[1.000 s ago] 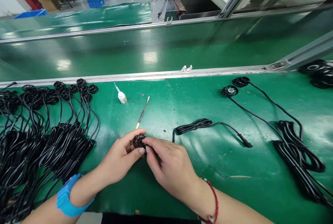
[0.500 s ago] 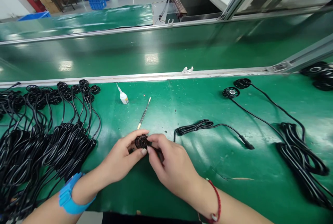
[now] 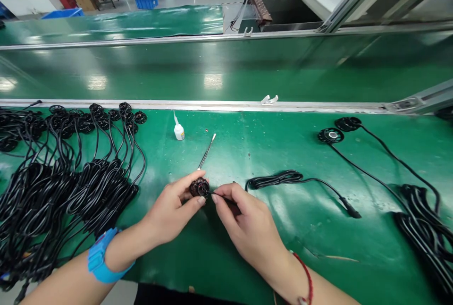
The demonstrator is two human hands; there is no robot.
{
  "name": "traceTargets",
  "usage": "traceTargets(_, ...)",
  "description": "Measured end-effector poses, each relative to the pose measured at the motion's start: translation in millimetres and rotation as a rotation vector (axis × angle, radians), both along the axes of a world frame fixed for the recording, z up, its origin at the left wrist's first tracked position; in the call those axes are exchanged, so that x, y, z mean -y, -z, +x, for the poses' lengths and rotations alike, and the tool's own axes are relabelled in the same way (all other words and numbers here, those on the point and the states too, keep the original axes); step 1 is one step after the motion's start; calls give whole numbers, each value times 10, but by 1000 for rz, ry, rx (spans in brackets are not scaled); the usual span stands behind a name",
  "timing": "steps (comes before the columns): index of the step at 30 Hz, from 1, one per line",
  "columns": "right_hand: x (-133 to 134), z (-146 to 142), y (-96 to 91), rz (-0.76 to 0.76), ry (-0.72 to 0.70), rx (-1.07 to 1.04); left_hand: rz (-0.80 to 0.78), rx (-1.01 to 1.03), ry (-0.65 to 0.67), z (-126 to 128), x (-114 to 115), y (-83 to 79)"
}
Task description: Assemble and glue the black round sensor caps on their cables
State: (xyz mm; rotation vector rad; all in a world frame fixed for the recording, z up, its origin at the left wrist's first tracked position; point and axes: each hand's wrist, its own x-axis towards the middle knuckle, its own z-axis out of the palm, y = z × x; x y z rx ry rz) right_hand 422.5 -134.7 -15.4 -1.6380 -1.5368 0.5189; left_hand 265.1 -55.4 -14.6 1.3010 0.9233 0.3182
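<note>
Between thumb and fingers, my left hand [image 3: 177,208] grips a small round black part [image 3: 199,186] with a ribbed, open-looking face and dark reddish wire inside. My right hand [image 3: 244,215] pinches the black cable [image 3: 211,193] just where it leaves that part's right side. Beyond the right hand lies a tied coil of black cable [image 3: 278,179], its plug end stretched out to the right; the fingers hide the stretch between. A thin brush-like stick [image 3: 206,152] rests on the bench just past my left fingertips.
A white dropper bottle [image 3: 179,130] stands on the green bench [image 3: 226,139]. Many bundled cables [image 3: 102,187] with round black heads are piled at left. Two more round heads [image 3: 331,135] with cables lie at right. A metal rail [image 3: 198,105] with a white hook [image 3: 269,100] runs behind.
My right fingers have drawn slightly away from the round part, so a short length of cable now shows between the hands. The view has shifted a little to the left.
</note>
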Motion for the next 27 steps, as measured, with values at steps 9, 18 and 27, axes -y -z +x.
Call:
traceTargets(9,8,-81,34,88,17,198,338,-170,73,-5,44,-18)
traceTargets(18,4,-85,55,-75,-36,173,537,-201,171,-5,59,6)
traceTargets(27,30,5,-78,-142,-49,-60,61,-27,22,0,-2,0)
